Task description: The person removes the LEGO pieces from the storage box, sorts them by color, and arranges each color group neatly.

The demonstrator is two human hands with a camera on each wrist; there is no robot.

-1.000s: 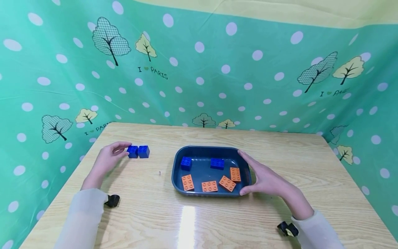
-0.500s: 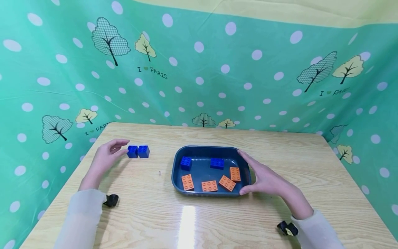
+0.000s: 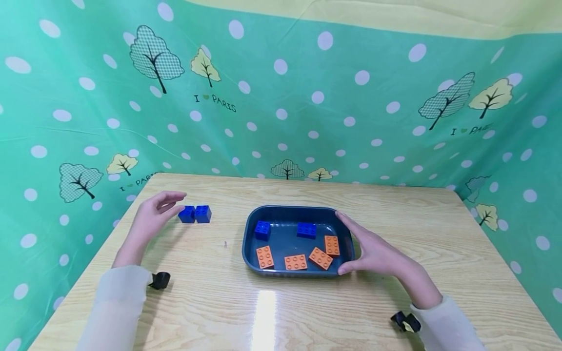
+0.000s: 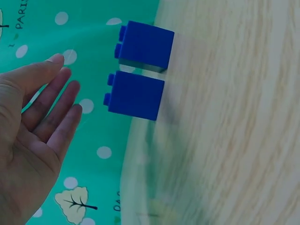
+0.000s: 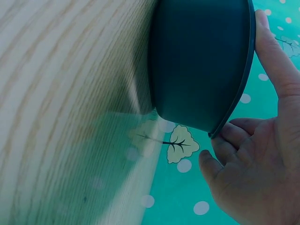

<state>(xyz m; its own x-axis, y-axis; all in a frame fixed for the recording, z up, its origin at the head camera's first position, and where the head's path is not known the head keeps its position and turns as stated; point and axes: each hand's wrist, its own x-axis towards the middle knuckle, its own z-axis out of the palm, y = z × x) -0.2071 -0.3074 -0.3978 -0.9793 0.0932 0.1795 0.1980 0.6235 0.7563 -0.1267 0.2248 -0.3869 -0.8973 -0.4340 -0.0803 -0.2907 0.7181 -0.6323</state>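
Two square blue toy bricks, a left one (image 3: 187,215) and a right one (image 3: 203,214), stand side by side on the table with studs up. My left hand (image 3: 150,217) hovers at the left brick, holding nothing, fingers extended. In the left wrist view that hand (image 4: 40,126) shows a gap from the studded tops. A dark blue tray (image 3: 281,274) contains two blue bricks, one being a blue brick (image 3: 263,230), and several orange bricks such as an orange brick (image 3: 296,262). My right hand (image 3: 373,251) spans the tray's right end, holding its rim between thumb and fingers.
The wooden table (image 3: 197,302) ends at a green dotted curtain (image 3: 281,131) behind and at both sides. Black wrist devices, a left one (image 3: 160,280) and a right one (image 3: 406,321), protrude below the sleeves.
My left hand draws back slightly from the left brick, then rises and returns over its edge. Right hand, tray and bricks stay in place.
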